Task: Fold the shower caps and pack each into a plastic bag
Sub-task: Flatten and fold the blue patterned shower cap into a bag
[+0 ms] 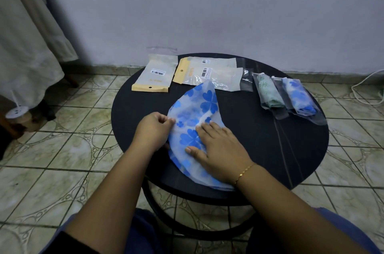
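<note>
Under both hands [187,139], seemingly folded blue-flowered cap [204,99]

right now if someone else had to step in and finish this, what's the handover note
Left hand: pinching the left edge of the blue-flower shower cap.
Right hand: flat, palm down on the cap, pinning it to the round black table.
The cap is spread and partly folded, its far tip lying over an empty bag.
Done: two caps rolled and bagged at the right, a green-patterned one and a blue-flower one.
Left: finish folding this cap and slip it into one of the empty plastic bags at the far side. No other loose caps are in view.
</note>
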`<state>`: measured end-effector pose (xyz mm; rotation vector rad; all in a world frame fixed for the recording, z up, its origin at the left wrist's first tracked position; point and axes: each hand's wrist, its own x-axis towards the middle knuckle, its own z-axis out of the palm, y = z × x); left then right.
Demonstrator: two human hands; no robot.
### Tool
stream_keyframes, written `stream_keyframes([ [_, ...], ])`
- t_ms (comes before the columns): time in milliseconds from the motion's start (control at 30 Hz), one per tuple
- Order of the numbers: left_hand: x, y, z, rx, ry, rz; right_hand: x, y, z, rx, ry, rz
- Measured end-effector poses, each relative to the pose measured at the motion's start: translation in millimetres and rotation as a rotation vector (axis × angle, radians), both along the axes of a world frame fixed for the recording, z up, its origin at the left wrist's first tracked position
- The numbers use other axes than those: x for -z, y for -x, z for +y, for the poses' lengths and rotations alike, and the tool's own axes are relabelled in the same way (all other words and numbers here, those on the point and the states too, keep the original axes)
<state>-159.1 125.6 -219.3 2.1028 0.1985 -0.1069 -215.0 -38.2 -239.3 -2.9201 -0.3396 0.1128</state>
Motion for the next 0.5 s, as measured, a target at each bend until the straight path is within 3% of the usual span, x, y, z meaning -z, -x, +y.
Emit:
stream_keyframes([
  [200,1.9,0.8,-1.3,-0.032,0.118,0.091,-10.8,2.9,0.4,-0.051,0.056,-0.068],
  [400,0.8,-0.1,-1.5,-0.022,0.085,0.095,-1.0,8.2,12.8,-0.12,-0.001,0.045],
  [500,-2.1,-5.0,-0.5,0.05,-0.122,0.033,-0.5,9.3,13.9,-0.122,0.005,0.054],
])
